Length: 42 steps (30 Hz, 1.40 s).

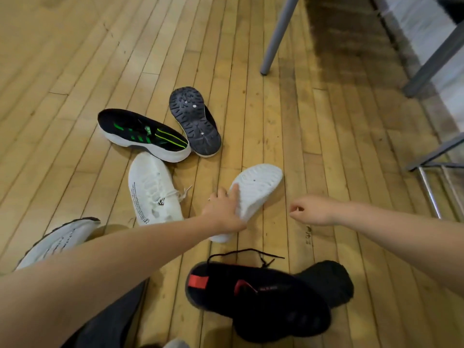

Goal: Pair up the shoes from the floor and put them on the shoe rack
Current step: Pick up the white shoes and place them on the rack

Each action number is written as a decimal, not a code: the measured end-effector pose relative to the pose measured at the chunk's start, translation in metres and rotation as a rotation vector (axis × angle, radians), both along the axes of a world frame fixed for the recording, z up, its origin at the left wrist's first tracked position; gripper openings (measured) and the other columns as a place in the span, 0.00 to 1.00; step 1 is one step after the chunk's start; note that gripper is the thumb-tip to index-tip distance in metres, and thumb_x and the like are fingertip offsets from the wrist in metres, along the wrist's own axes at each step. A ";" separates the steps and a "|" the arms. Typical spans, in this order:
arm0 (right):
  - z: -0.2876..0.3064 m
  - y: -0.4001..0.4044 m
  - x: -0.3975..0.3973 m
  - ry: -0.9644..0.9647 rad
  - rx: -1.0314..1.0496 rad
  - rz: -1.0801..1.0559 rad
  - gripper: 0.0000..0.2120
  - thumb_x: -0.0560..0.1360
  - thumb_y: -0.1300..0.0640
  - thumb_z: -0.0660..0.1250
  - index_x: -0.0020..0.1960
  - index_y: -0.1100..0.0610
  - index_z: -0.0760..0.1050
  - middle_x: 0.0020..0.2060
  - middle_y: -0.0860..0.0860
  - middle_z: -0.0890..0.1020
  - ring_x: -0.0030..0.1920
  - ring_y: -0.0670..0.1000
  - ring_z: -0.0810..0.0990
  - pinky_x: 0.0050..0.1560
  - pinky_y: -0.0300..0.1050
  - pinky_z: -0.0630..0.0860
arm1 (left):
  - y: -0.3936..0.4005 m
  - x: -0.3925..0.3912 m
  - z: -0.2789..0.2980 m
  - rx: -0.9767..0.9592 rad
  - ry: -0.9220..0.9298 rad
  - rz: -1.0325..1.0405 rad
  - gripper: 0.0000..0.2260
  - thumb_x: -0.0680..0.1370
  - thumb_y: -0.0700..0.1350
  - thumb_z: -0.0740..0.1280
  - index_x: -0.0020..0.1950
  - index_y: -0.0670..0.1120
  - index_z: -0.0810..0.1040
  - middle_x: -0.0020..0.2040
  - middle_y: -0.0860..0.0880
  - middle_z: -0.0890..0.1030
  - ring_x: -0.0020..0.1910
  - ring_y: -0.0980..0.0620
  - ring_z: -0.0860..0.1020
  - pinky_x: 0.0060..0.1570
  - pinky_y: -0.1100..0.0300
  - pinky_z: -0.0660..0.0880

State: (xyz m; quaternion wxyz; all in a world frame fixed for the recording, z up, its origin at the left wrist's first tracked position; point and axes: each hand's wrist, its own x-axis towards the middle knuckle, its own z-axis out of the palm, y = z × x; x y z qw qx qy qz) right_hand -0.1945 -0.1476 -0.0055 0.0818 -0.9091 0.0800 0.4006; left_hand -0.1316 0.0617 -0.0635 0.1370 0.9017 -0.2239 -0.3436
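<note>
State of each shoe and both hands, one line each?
overturned white shoe: sole up, gripped by left hand
left hand: gripping it
right hand: loosely curled, holding nothing
laced white shoe: upright
green-striped shoe: on its side
dark-soled shoe: sole up
black-and-red shoe: laces loose

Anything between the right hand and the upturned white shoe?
Nothing: in the head view only bare wooden floor separates the right hand from the upturned white shoe, which the left hand grips.
</note>
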 end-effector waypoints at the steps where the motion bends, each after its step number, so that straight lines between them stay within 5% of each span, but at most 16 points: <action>1: -0.005 -0.002 -0.002 -0.008 0.015 -0.037 0.16 0.79 0.49 0.57 0.59 0.56 0.77 0.50 0.50 0.81 0.48 0.49 0.79 0.49 0.44 0.77 | 0.005 0.009 0.005 -0.138 0.199 0.132 0.39 0.73 0.58 0.66 0.77 0.47 0.51 0.69 0.42 0.66 0.65 0.41 0.68 0.62 0.48 0.70; 4: -0.015 -0.002 -0.008 -0.030 0.122 -0.189 0.15 0.80 0.49 0.57 0.59 0.55 0.76 0.45 0.51 0.82 0.44 0.50 0.80 0.46 0.45 0.79 | 0.023 0.024 0.021 -0.543 0.802 0.584 0.18 0.76 0.52 0.62 0.61 0.44 0.73 0.55 0.43 0.80 0.53 0.45 0.78 0.57 0.51 0.75; 6: -0.018 0.005 -0.007 -0.051 0.212 -0.262 0.15 0.80 0.50 0.56 0.61 0.55 0.74 0.44 0.52 0.81 0.42 0.50 0.80 0.42 0.43 0.79 | 0.039 0.028 0.018 -0.562 0.839 0.731 0.17 0.72 0.51 0.63 0.58 0.45 0.73 0.54 0.44 0.79 0.54 0.45 0.77 0.58 0.53 0.73; 11: -0.021 0.029 0.009 -0.080 0.324 -0.339 0.14 0.81 0.52 0.56 0.61 0.56 0.74 0.42 0.52 0.80 0.40 0.49 0.79 0.36 0.39 0.75 | 0.054 0.029 0.000 -0.475 0.552 0.909 0.03 0.74 0.40 0.58 0.45 0.45 0.70 0.47 0.44 0.73 0.48 0.47 0.71 0.50 0.55 0.67; 14: -0.022 0.043 0.018 -0.058 0.367 -0.381 0.15 0.81 0.52 0.56 0.62 0.57 0.73 0.42 0.52 0.80 0.40 0.49 0.79 0.36 0.39 0.76 | 0.054 0.026 -0.001 -0.313 0.128 0.593 0.10 0.78 0.39 0.54 0.39 0.41 0.71 0.38 0.42 0.72 0.43 0.46 0.71 0.44 0.55 0.67; 18: -0.027 0.060 0.022 -0.045 0.405 -0.417 0.16 0.81 0.53 0.55 0.65 0.58 0.71 0.43 0.53 0.80 0.41 0.50 0.78 0.37 0.42 0.76 | 0.072 0.025 0.015 -0.165 -0.313 0.241 0.15 0.79 0.43 0.57 0.64 0.42 0.73 0.58 0.42 0.75 0.58 0.44 0.72 0.51 0.56 0.68; 22: -0.034 0.080 0.027 -0.049 0.474 -0.480 0.16 0.80 0.53 0.55 0.64 0.59 0.71 0.42 0.53 0.78 0.42 0.51 0.77 0.41 0.46 0.78 | 0.101 0.037 0.010 -0.095 -0.462 0.392 0.22 0.79 0.50 0.59 0.72 0.48 0.66 0.70 0.45 0.68 0.69 0.45 0.64 0.66 0.50 0.65; 28: -0.043 0.107 0.038 -0.063 0.525 -0.586 0.17 0.80 0.51 0.55 0.63 0.60 0.70 0.42 0.52 0.77 0.43 0.52 0.78 0.39 0.44 0.77 | 0.132 0.035 0.008 -0.183 -0.117 1.028 0.35 0.77 0.57 0.62 0.78 0.47 0.51 0.76 0.43 0.56 0.74 0.40 0.58 0.68 0.43 0.64; 32: -0.049 0.121 0.045 -0.039 0.574 -0.670 0.19 0.80 0.51 0.56 0.67 0.59 0.68 0.45 0.53 0.76 0.43 0.53 0.78 0.41 0.47 0.78 | 0.135 0.022 0.005 -0.393 0.016 1.215 0.33 0.76 0.57 0.64 0.75 0.44 0.58 0.71 0.44 0.67 0.67 0.42 0.70 0.62 0.50 0.70; 36: -0.053 0.129 0.049 -0.026 0.599 -0.790 0.20 0.80 0.51 0.56 0.70 0.58 0.65 0.52 0.55 0.74 0.49 0.57 0.76 0.47 0.50 0.79 | 0.132 0.016 0.007 -0.481 0.077 1.278 0.18 0.79 0.51 0.62 0.66 0.43 0.70 0.50 0.48 0.76 0.52 0.48 0.77 0.45 0.58 0.70; 42: -0.066 0.129 0.051 0.011 0.707 -1.082 0.28 0.79 0.41 0.56 0.73 0.56 0.62 0.67 0.55 0.72 0.67 0.59 0.70 0.61 0.54 0.71 | 0.149 0.024 -0.005 -0.588 0.299 1.491 0.25 0.72 0.61 0.64 0.62 0.47 0.75 0.55 0.46 0.82 0.51 0.44 0.80 0.55 0.46 0.77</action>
